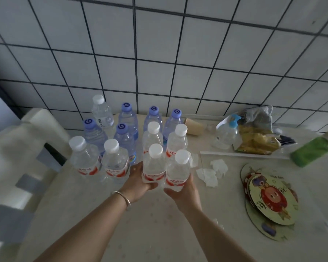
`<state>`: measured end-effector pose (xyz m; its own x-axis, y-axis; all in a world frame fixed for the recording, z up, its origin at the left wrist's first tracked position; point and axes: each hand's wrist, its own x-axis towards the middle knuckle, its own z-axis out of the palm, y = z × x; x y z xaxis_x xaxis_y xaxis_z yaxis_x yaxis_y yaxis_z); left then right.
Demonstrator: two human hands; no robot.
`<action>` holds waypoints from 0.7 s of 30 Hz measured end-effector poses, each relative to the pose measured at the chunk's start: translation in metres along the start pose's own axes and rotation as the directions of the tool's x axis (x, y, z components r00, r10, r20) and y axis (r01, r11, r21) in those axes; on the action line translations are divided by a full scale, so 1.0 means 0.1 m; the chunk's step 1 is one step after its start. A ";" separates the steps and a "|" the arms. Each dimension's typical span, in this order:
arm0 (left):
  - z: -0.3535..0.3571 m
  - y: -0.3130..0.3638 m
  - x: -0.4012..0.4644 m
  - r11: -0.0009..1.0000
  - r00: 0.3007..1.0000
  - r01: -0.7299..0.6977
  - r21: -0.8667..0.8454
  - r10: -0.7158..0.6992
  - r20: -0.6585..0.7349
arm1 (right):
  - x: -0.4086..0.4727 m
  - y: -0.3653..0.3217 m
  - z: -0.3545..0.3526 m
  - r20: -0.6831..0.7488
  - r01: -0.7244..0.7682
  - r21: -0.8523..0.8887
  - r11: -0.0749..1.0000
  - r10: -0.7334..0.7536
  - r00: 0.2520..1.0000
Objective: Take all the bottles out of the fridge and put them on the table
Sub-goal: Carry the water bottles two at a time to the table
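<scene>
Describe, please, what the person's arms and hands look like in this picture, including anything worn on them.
Both forearms are bare, with no sleeves in view. The left hand has a thin, plain silver-coloured bangle around its wrist. The right hand and its wrist carry nothing visible: no watch, glove or ring shows.

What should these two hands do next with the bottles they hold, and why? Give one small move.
Probably let go of both and draw back. The left hand grips one white-capped bottle and the right hand grips another, both upright and low at the front of the bottle group on the table. Whether their bases touch it yet is hidden, so lower first if needed.
</scene>
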<state>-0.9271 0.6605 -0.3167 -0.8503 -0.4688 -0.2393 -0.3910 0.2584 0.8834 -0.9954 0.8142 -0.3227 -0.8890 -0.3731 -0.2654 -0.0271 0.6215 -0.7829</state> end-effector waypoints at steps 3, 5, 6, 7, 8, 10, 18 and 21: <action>0.01 -0.06 -0.20 0.988 0.998 0.019 0.156 -0.010 -0.061 | -0.16 0.01 -0.09 0.038 -0.078 -0.115 0.990 0.083 0.996; 0.03 -0.10 -0.37 0.988 0.989 0.088 0.125 -0.071 -0.131 | -0.32 0.01 -0.20 0.052 -0.106 -0.154 0.982 0.115 0.992; 0.02 -0.08 -0.48 0.989 0.980 0.130 0.073 -0.117 -0.162 | -0.40 0.00 -0.26 0.051 -0.107 -0.163 0.981 0.117 0.992; 0.02 -0.05 -0.58 0.989 0.974 0.144 0.035 -0.135 -0.183 | -0.49 -0.02 -0.32 0.048 -0.104 -0.160 0.982 0.113 0.992; 0.02 -0.03 -0.70 0.992 0.972 0.126 0.020 -0.119 -0.201 | -0.59 -0.03 -0.38 0.045 -0.099 -0.146 0.984 0.106 0.993; 0.01 0.00 -0.95 0.997 0.973 0.056 0.047 -0.044 -0.225 | -0.82 -0.06 -0.49 0.046 -0.081 -0.117 0.990 0.087 0.995; 0.06 0.18 -2.28 0.997 0.978 0.026 -0.075 -0.041 -0.205 | -2.01 0.12 -0.80 0.107 0.006 -0.081 0.997 0.003 0.994; 0.16 0.15 -2.86 0.995 0.982 0.014 -0.097 -0.032 -0.186 | -2.44 0.31 -0.83 0.135 0.005 -0.097 0.995 0.008 0.991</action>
<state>-0.6955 0.8122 -0.2411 -0.7573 -0.6253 -0.1884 -0.3667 0.1684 0.9150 -0.8172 0.9814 -0.2357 -0.8192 -0.4577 -0.3456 -0.0759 0.6838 -0.7257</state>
